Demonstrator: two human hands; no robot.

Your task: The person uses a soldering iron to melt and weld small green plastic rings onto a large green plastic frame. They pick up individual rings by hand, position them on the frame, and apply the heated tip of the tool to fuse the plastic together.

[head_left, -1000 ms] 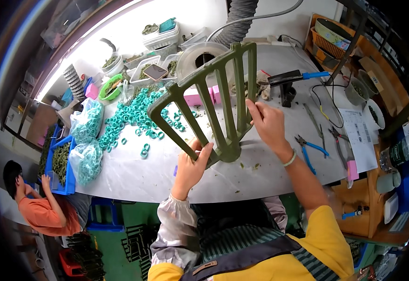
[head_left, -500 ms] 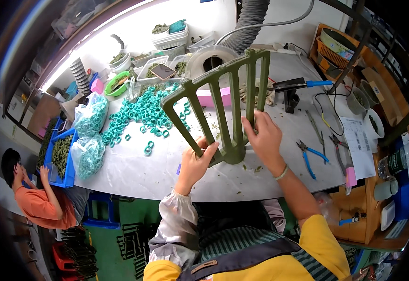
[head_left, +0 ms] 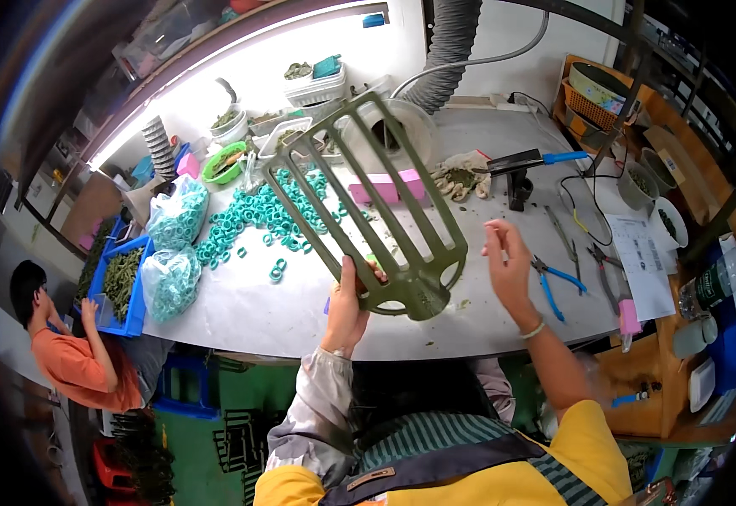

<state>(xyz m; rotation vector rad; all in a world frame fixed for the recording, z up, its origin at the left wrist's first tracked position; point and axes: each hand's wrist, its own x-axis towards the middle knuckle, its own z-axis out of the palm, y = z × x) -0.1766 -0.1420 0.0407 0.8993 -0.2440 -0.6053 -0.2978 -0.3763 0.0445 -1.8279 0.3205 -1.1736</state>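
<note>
An olive-green slotted frame with long parallel bars and a round socket at its lower end is held tilted above the grey table. My left hand grips its lower left edge, thumb in front and the other fingers partly hidden behind. To the right of the frame, my right hand is raised, apart from it, with fingers stretched out and nothing in them. Many teal rings lie loose on the table behind the frame, partly seen through its slots. A pink block also shows behind the bars.
Blue-handled pliers lie right of my right hand, near a printed sheet. A black tool with a blue handle rests beside a glove. Bags of rings and a blue crate stand left, near a seated person.
My right hand has let go of the frame and moved a little right. The frame, still in my left hand, has turned and tipped, its socket now lower and facing more toward me.
</note>
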